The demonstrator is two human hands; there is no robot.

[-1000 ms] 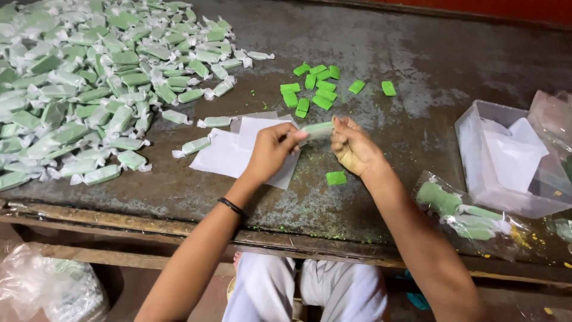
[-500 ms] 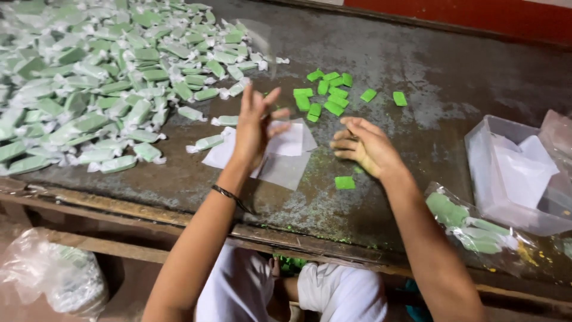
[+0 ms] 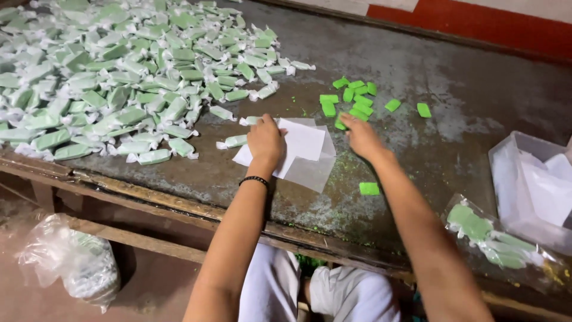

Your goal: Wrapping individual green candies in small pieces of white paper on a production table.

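Lowering left hand (image 3: 266, 140) flat onto paper sheets (image 3: 304, 146), right hand (image 3: 361, 136) now open, touching green pieces (image 3: 351, 101)

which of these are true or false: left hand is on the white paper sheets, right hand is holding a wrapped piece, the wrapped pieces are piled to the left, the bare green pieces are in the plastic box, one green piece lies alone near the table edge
1. The left hand rests on the white paper sheets. True.
2. The right hand holds a wrapped piece. False: it reaches to the bare green pieces and holds nothing wrapped.
3. The wrapped pieces are piled to the left. True.
4. The bare green pieces are in the plastic box. False: they lie on the table.
5. One lone green piece lies near the table edge. True.
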